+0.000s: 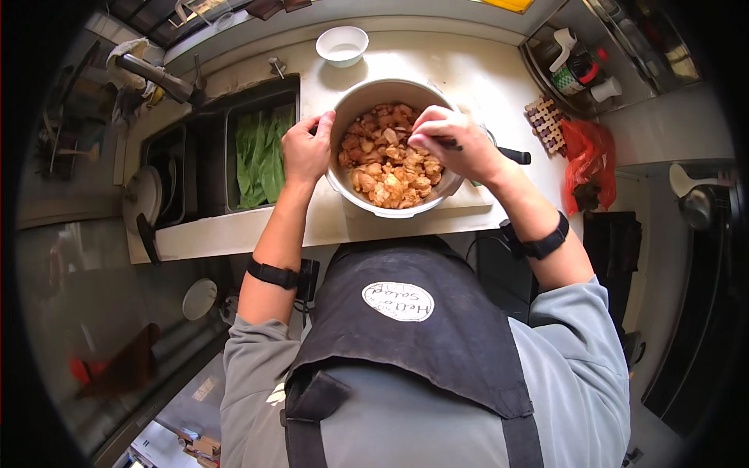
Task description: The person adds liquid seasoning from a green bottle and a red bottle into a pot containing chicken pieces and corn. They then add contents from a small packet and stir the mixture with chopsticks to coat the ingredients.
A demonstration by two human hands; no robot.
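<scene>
A large metal pot (389,212) stands on the counter before me, with browned chunks of meat (389,161) in it. My left hand (309,146) grips the pot's left side, its thumb at the rim. Over the right part of the pot is my right hand (447,137), fingers curled around a thin dark utensil whose lower end I cannot make out among the chunks. A black handle (515,155) sticks out just right of my right wrist; what it belongs to is mostly hidden. Part of a pale board (468,200) shows beneath the pot's right side.
Behind the pot sits a white bowl (342,45). Green leaves (260,158) lie in the sink at left, near the faucet (155,79) and a round lid (142,193). A red plastic bag (591,155), a woven mat (545,124) and bottles (570,76) are at right.
</scene>
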